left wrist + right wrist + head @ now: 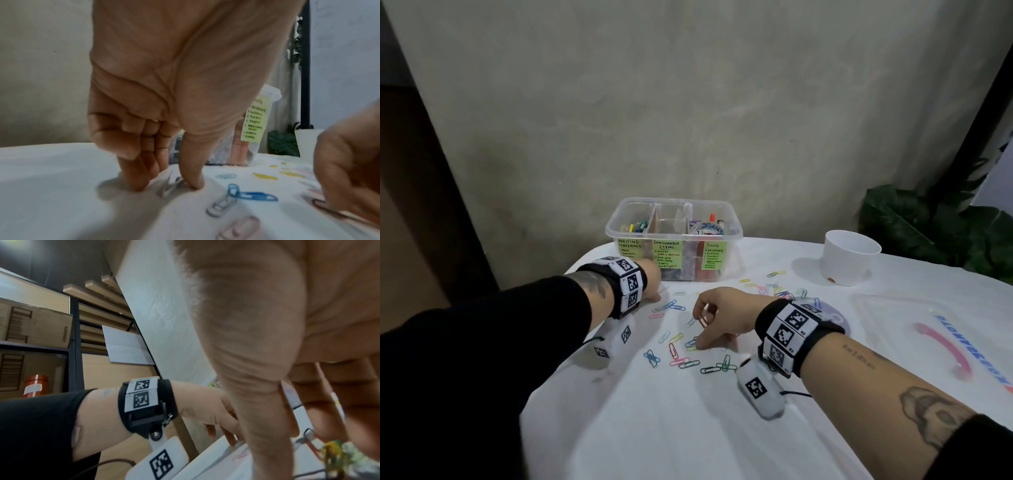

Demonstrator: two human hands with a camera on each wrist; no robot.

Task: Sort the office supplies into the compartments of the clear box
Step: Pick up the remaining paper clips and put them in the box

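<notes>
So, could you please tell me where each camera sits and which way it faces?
Head: worn high, looking forward and down at the clear box and scattered paper clips; both forearms show.
Left wrist: low along the left hand, whose fingertips pinch a white paper clip.
Right wrist: low, facing leftward past the right hand to shelving.
Shared: each wrist view catches the other hand.
</notes>
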